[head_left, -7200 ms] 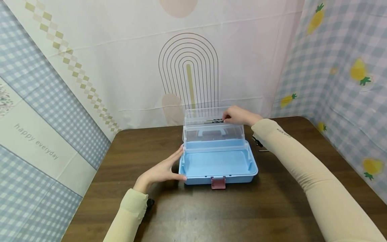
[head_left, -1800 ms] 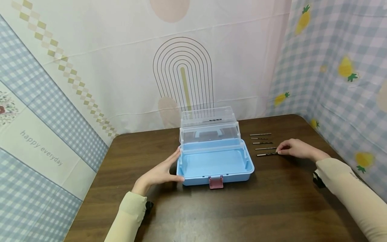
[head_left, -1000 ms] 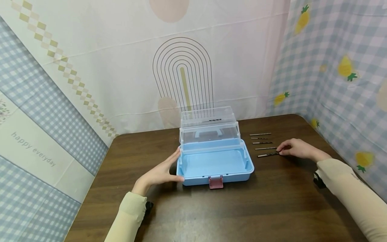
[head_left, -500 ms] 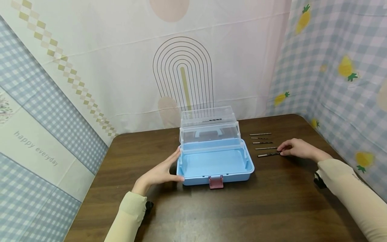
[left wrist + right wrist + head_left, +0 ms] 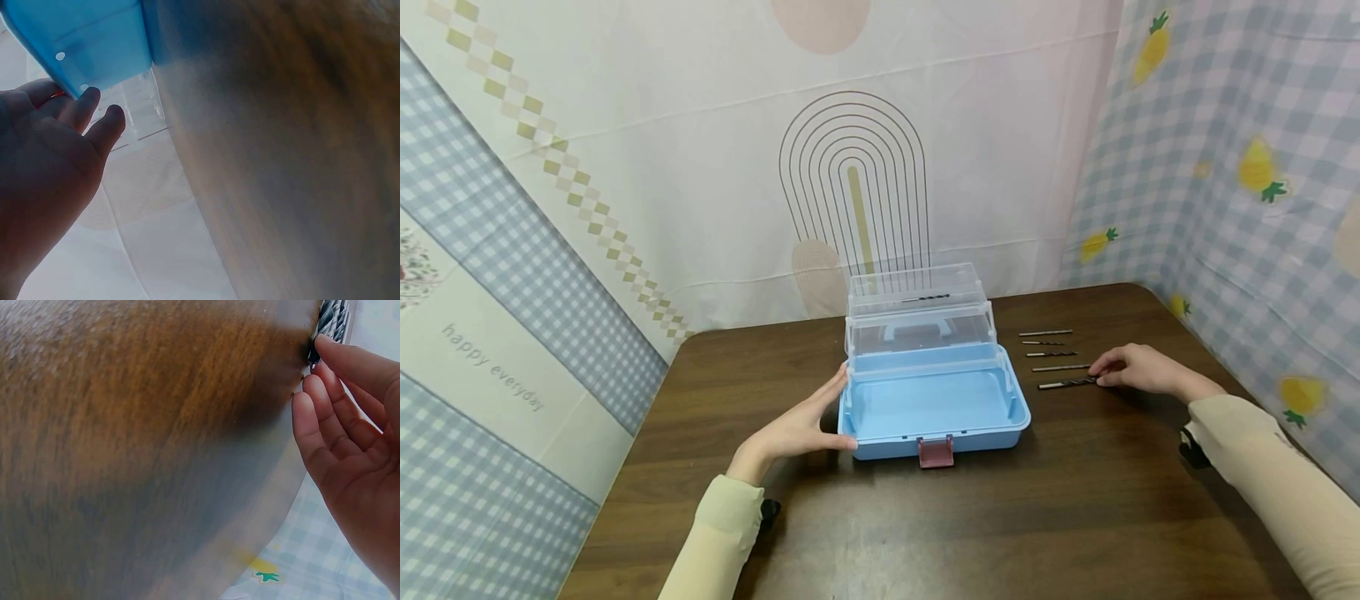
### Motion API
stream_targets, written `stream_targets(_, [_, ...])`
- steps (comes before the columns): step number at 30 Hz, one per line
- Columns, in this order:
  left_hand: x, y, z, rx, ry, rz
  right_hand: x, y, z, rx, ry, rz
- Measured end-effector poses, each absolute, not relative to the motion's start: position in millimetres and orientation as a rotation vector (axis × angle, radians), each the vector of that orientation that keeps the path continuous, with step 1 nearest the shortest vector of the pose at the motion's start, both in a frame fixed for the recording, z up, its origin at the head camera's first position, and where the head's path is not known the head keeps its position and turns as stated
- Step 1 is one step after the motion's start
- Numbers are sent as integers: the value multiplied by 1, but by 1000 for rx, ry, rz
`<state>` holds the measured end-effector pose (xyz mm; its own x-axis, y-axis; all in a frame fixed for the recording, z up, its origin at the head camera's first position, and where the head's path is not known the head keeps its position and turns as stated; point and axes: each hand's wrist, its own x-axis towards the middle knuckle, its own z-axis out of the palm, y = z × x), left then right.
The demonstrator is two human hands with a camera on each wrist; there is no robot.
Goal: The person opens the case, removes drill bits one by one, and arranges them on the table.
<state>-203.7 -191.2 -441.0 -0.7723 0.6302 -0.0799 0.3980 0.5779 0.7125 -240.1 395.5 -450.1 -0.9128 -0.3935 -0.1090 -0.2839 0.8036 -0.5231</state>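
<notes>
My right hand (image 5: 1138, 369) pinches the fluted end of a drill bit (image 5: 1063, 384) lying on the wooden table. It is the nearest in a row of several bits beside the box. Up close in the right wrist view, thumb and forefinger meet at the dark spiral flutes (image 5: 331, 322). My left hand (image 5: 793, 429) rests spread against the left side of a light blue toolbox (image 5: 940, 450), thumb at the front corner. Its fingers (image 5: 90, 103) are extended along the blue wall in the left wrist view. Another drill bit (image 5: 931, 297) lies in the upper clear tray of the opened box.
Behind the held bit lie a thin bit (image 5: 1060, 367), a dark bit (image 5: 1051, 354) and others on the brown table (image 5: 970, 533). The maroon latch (image 5: 936, 453) hangs at the box front. A white printed curtain (image 5: 730, 167) backs the table.
Earlier my right hand was at the upper tray among drill bits; now it is at the row on the right. Lately hand and bit have slid slightly right. My left hand has stayed on the box.
</notes>
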Motion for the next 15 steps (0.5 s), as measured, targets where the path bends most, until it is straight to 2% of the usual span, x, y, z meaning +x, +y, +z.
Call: stream_targets(15, [-202, -190, -442, 830, 2487, 1021, -243, 401, -455, -449, 2779, -809])
